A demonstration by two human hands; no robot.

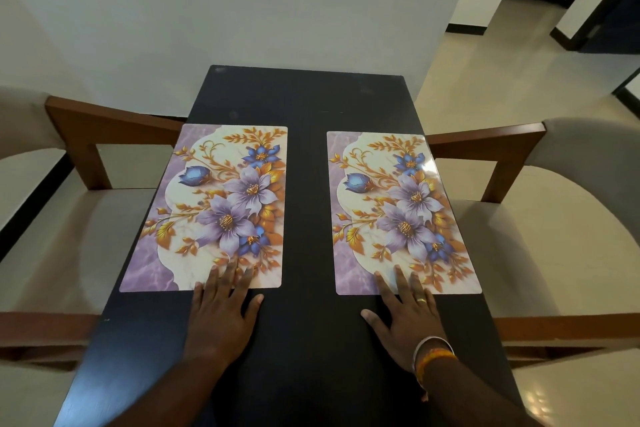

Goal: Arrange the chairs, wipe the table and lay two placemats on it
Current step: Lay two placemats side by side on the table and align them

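Two floral placemats lie flat side by side on the black table (pixel 306 156). The left placemat (pixel 214 204) sits by the table's left edge, the right placemat (pixel 398 211) by its right edge, with a dark gap between them. My left hand (pixel 221 308) rests palm down, fingers spread, its fingertips on the near edge of the left placemat. My right hand (pixel 405 312), wearing a ring and wrist bands, lies the same way on the near edge of the right placemat. A cushioned wooden chair stands at each long side: the left chair (pixel 69 218) and the right chair (pixel 540 218).
A white wall stands just behind the table's far end. Cream tiled floor (pixel 502 73) opens to the back right toward dark doorways. The chairs' wooden armrests reach close to the table's edges on both sides.
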